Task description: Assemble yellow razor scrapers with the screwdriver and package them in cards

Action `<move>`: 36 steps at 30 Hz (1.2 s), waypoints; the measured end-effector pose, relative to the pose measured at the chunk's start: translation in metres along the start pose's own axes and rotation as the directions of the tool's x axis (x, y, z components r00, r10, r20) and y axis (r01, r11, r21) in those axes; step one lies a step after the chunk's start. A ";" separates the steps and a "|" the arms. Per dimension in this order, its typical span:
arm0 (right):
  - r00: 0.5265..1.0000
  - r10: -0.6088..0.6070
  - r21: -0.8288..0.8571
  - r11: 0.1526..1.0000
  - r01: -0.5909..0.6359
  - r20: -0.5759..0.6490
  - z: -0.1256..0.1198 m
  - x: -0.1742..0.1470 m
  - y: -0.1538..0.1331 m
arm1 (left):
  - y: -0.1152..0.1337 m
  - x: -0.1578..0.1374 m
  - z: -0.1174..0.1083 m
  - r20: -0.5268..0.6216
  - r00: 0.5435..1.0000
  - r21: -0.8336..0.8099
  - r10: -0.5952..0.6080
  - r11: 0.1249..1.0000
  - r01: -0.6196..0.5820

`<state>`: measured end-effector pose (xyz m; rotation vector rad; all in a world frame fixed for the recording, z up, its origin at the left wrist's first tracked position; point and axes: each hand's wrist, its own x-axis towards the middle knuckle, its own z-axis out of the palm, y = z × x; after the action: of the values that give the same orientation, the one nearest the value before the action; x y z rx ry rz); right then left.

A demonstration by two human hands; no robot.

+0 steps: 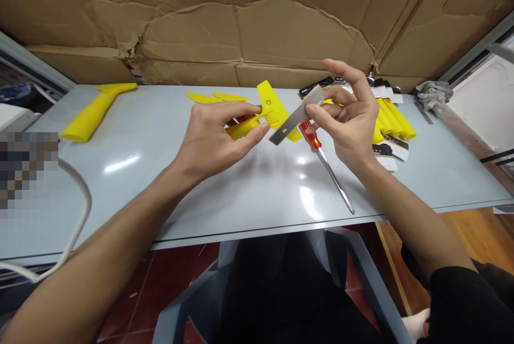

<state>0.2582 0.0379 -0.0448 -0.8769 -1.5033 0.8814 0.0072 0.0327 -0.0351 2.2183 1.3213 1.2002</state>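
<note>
My left hand (219,132) is closed around the handle of a yellow plastic scraper (267,103). The scraper's wide, flat head, with a small round hole, points away from me. Between thumb and fingers my right hand (349,114) pinches a flat metal blade (295,116), tilted, with its lower end close to the scraper's head. Below that hand is a screwdriver (315,140) with a red handle and a long steel shaft. A fingertip overlaps its handle; I cannot tell whether the hand grips it or it lies on the table.
Another yellow scraper body (94,114) lies at the table's left. Yellow pieces (228,97) lie behind my left hand. Several yellow handles (395,119) and black-and-white cards (395,147) lie right, near a grey rag (433,97). Cardboard (241,28) stands behind; a white cable (82,199) crosses left.
</note>
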 end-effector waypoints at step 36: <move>0.858 -0.513 -0.358 0.794 0.491 0.040 -0.003 -0.002 0.005 | 0.014 0.004 -0.010 0.348 0.925 -0.651 -0.149 0.672 0.354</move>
<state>0.2621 0.0383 -0.0503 -0.6905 -1.7605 0.1848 0.0086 0.0275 -0.0188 1.5022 0.8160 1.0149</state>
